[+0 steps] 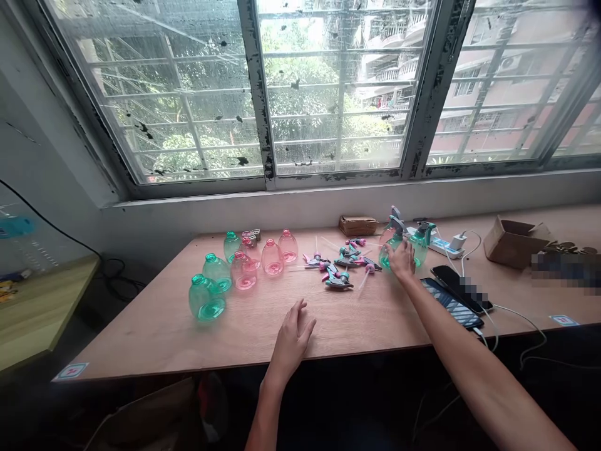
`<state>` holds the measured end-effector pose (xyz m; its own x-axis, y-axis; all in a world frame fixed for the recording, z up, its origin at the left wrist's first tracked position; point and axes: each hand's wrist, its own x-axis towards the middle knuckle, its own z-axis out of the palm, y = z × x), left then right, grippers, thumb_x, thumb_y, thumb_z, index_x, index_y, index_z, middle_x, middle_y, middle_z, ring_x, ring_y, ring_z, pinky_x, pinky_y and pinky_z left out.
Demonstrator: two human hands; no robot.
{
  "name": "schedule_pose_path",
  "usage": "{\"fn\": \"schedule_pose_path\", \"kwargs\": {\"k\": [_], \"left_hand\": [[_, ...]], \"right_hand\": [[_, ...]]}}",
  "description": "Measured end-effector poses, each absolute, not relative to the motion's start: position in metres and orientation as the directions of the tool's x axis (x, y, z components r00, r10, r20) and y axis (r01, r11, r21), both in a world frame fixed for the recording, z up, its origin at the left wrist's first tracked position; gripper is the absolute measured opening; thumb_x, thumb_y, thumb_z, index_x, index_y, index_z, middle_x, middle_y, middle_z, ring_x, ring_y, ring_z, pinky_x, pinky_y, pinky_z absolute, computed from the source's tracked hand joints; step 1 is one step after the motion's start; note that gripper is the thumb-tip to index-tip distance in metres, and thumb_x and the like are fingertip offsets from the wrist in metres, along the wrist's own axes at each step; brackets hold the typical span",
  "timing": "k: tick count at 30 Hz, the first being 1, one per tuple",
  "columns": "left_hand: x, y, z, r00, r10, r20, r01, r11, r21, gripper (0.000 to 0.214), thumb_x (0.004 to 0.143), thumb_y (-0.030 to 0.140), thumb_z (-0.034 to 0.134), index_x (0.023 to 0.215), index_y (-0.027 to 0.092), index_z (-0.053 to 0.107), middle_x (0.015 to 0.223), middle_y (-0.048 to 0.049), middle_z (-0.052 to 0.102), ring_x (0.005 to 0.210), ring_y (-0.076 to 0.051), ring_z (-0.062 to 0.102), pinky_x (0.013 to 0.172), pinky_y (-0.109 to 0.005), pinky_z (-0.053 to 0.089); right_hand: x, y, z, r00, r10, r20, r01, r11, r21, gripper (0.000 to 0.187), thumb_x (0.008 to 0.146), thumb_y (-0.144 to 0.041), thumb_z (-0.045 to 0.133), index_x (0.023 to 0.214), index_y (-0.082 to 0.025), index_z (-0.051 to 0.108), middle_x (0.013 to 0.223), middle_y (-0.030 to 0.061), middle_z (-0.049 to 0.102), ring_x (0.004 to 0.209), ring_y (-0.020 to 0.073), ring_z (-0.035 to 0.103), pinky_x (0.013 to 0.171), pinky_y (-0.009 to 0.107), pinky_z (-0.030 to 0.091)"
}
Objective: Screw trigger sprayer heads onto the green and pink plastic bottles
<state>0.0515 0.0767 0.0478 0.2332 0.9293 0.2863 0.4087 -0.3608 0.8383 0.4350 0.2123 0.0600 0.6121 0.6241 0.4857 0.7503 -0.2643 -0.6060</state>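
My right hand (402, 260) reaches far across the wooden table (164, 332) and its fingers wrap a green spray bottle (387, 245) with a trigger head fitted. A second assembled green spray bottle (421, 241) stands just to its right. My left hand (292, 338) lies flat near the table's front edge, fingers spread, holding nothing. Several loose trigger sprayer heads (339, 275) in pink and teal lie between the hands. To the left, green bottles (206, 299) and pink bottles (272, 258) without heads lie on their sides.
Two phones (453, 294) lie right of my right arm, with white cables and a power strip (444, 246) behind them. An open cardboard box (514, 241) sits at the far right, a small brown box (358, 225) by the window sill. A yellow-edged table (37, 307) stands left.
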Motion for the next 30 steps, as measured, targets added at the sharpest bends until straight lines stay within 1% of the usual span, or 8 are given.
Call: {"fn": "schedule_pose_path", "kwargs": {"k": [8, 10, 13, 16, 20, 24, 27, 30], "left_hand": [[0.052, 0.079, 0.041, 0.151, 0.936, 0.317, 0.460, -0.350, 0.816, 0.056, 0.097, 0.035, 0.056, 0.147, 0.019, 0.037, 0.151, -0.0163, 0.049, 0.142, -0.029, 0.046, 0.117, -0.053, 0.037], [0.053, 0.080, 0.039, 0.115, 0.932, 0.344, 0.468, -0.356, 0.809, 0.055, 0.098, 0.035, 0.055, 0.147, 0.020, 0.036, 0.152, -0.0163, 0.047, 0.141, -0.029, 0.047, 0.116, -0.051, 0.040], [0.054, 0.087, 0.043, 0.055, 0.911, 0.410, 0.501, -0.380, 0.778, 0.053, 0.099, 0.035, 0.053, 0.147, 0.023, 0.033, 0.149, -0.0145, 0.050, 0.140, -0.027, 0.050, 0.113, -0.047, 0.045], [0.046, 0.107, 0.061, -0.019, 0.855, 0.518, 0.583, -0.411, 0.700, 0.055, 0.098, 0.033, 0.055, 0.147, 0.023, 0.034, 0.150, -0.0148, 0.046, 0.146, -0.029, 0.040, 0.118, -0.051, 0.037], [0.017, 0.158, 0.097, -0.112, 0.737, 0.667, 0.709, -0.411, 0.573, 0.058, 0.098, 0.033, 0.053, 0.149, 0.019, 0.030, 0.159, -0.0169, 0.032, 0.153, -0.030, 0.020, 0.126, -0.052, 0.018], [-0.014, 0.208, 0.114, -0.135, 0.712, 0.689, 0.793, -0.339, 0.506, 0.066, 0.089, 0.033, 0.064, 0.143, 0.006, 0.037, 0.157, -0.0285, 0.029, 0.152, -0.045, 0.010, 0.121, -0.065, 0.012], [-0.026, 0.219, 0.113, -0.120, 0.745, 0.656, 0.818, -0.300, 0.491, 0.058, 0.086, 0.029, 0.065, 0.137, 0.010, 0.043, 0.147, -0.0286, 0.041, 0.142, -0.051, 0.032, 0.111, -0.072, 0.027], [-0.027, 0.207, 0.107, -0.076, 0.780, 0.621, 0.817, -0.309, 0.487, 0.056, 0.084, 0.027, 0.066, 0.135, 0.017, 0.045, 0.140, -0.0222, 0.049, 0.128, -0.045, 0.051, 0.104, -0.065, 0.041]], "right_hand": [[0.400, 0.189, 0.052, 0.634, 0.524, 0.569, 0.751, -0.245, -0.612, 0.092, 0.095, -0.052, 0.041, 0.152, 0.009, 0.004, 0.157, 0.0369, 0.015, 0.145, 0.0449, 0.017, 0.114, 0.057, 0.024], [0.382, 0.181, 0.048, 0.603, 0.539, 0.588, 0.778, -0.236, -0.582, 0.082, 0.096, -0.049, 0.040, 0.153, 0.004, 0.014, 0.154, 0.0338, 0.026, 0.139, 0.0443, 0.028, 0.111, 0.058, 0.028], [0.359, 0.175, 0.044, 0.473, 0.663, 0.580, 0.850, -0.170, -0.499, 0.051, 0.099, -0.044, 0.040, 0.138, -0.013, 0.050, 0.127, 0.0197, 0.059, 0.118, 0.0355, 0.051, 0.102, 0.047, 0.041], [0.350, 0.178, 0.043, 0.396, 0.743, 0.540, 0.886, -0.154, -0.438, 0.043, 0.100, -0.044, 0.040, 0.126, -0.016, 0.061, 0.121, 0.0171, 0.063, 0.112, 0.0339, 0.054, 0.093, 0.043, 0.047], [0.355, 0.182, 0.042, 0.356, 0.816, 0.456, 0.908, -0.185, -0.377, 0.041, 0.102, -0.043, 0.041, 0.130, -0.020, 0.061, 0.127, 0.0162, 0.062, 0.113, 0.0330, 0.056, 0.089, 0.041, 0.048], [0.363, 0.180, 0.039, 0.342, 0.878, 0.334, 0.914, -0.228, -0.336, 0.041, 0.102, -0.046, 0.043, 0.126, -0.024, 0.067, 0.118, 0.0146, 0.066, 0.106, 0.0310, 0.062, 0.085, 0.040, 0.050], [0.367, 0.175, 0.040, 0.344, 0.902, 0.260, 0.910, -0.253, -0.328, 0.042, 0.103, -0.046, 0.039, 0.123, -0.026, 0.070, 0.113, 0.0139, 0.066, 0.099, 0.0307, 0.066, 0.082, 0.041, 0.051], [0.373, 0.165, 0.043, 0.348, 0.916, 0.199, 0.902, -0.270, -0.336, 0.042, 0.102, -0.044, 0.038, 0.119, -0.026, 0.072, 0.109, 0.0146, 0.064, 0.090, 0.0315, 0.069, 0.078, 0.043, 0.051]]}}
